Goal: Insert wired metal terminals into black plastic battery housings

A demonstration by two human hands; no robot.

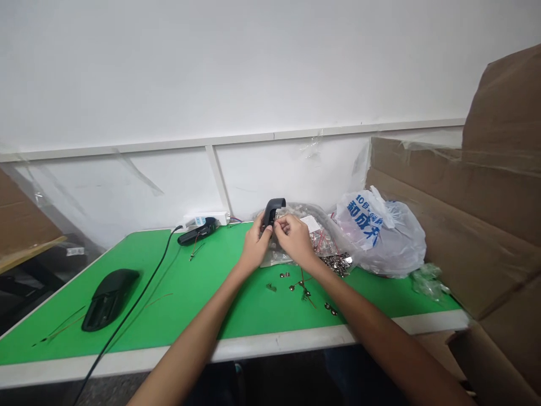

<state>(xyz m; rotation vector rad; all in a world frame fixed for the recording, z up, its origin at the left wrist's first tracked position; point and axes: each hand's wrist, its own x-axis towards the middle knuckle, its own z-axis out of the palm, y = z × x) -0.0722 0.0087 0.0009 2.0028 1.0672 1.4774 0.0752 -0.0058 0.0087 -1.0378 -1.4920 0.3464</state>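
My left hand (256,237) is closed around a black curved plastic housing (274,206), held upright above the table with its hollow side toward the right. My right hand (293,237) is pinched against the housing's inner side; whatever lies between its fingertips is too small to make out. Behind and below the hands lies a clear plastic bag (325,220) of small parts, with a heap of shiny metal pieces (338,262) at its mouth. In front of them are scattered metal contacts (285,275), a small green part (271,287) and thin wires with metal ends (305,288).
On the green tabletop (203,299) stand a larger black housing (110,296) and a black device (197,231) by a white box (217,217). A black cable (146,287) crosses the left side. A tied white bag (380,234) and cardboard (439,225) bound the right.
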